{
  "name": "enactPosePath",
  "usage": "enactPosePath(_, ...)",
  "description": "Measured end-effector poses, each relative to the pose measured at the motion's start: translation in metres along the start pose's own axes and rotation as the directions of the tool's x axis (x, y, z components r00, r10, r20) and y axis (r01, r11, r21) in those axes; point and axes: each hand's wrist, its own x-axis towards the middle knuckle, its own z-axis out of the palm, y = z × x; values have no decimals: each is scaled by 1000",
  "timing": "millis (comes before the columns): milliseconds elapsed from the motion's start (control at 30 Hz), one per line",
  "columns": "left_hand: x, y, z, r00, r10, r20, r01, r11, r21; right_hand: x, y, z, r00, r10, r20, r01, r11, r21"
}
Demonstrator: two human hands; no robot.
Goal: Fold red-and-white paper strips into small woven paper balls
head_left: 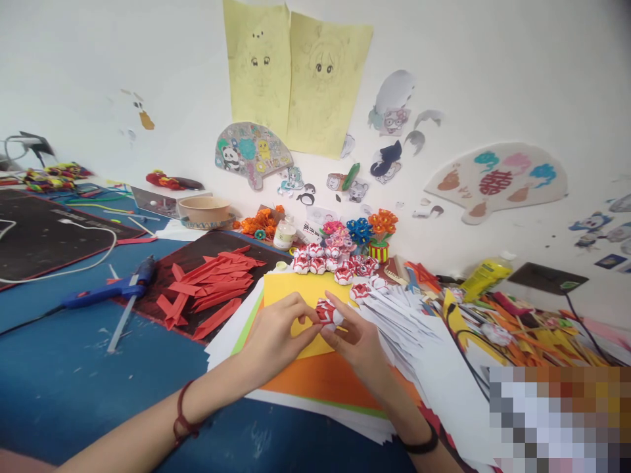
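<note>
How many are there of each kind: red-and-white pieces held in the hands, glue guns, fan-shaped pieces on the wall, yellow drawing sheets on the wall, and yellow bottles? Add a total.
Held red-and-white piece: 1
Blue glue gun: 1
Fan-shaped pieces: 2
Yellow drawing sheets: 2
Yellow bottle: 1
Total: 7

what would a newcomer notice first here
Likely the small red-and-white folded-paper ball held by the left hand and right hand, over the bright yellow paper sheet at centre. Then perhaps the heap of folded red paper strips on the dark flat mat, with a blue plastic glue gun to its left. Above, two pale-yellow paper sheets with pencil drawings hang on the white wall.
</note>
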Motion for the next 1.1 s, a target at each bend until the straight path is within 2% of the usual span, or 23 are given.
enactPosePath(167,1,4,-4,997,56,46,-54,997,-49,1,2,0,1000,-5,18,5,1000,11)
enactPosePath(300,3,5,-5,997,52,61,-48,997,-62,0,2,0,1000,4,18,-4,1000,-9)
enactPosePath(600,-4,-6,2,997,72,39,-78,983,166,0,0,3,999,-35,-17,34,996,-84)
enactPosePath(767,-6,-6,2,990,139,2,-135,961,242,-1,2,4,998,-59,-17,57,995,-76)
enactPosePath(867,-7,-5,4,972,234,-39,-204,908,367,-1,5,7,997,-68,-25,66,996,-62)
enactPosePath(1000,-13,-7,8,913,403,-59,-301,766,568,-5,9,17,983,-140,-118,129,986,-102)
enactPosePath(1100,-18,-8,10,886,461,-48,-338,714,614,-8,9,22,962,-223,-161,193,964,-182)
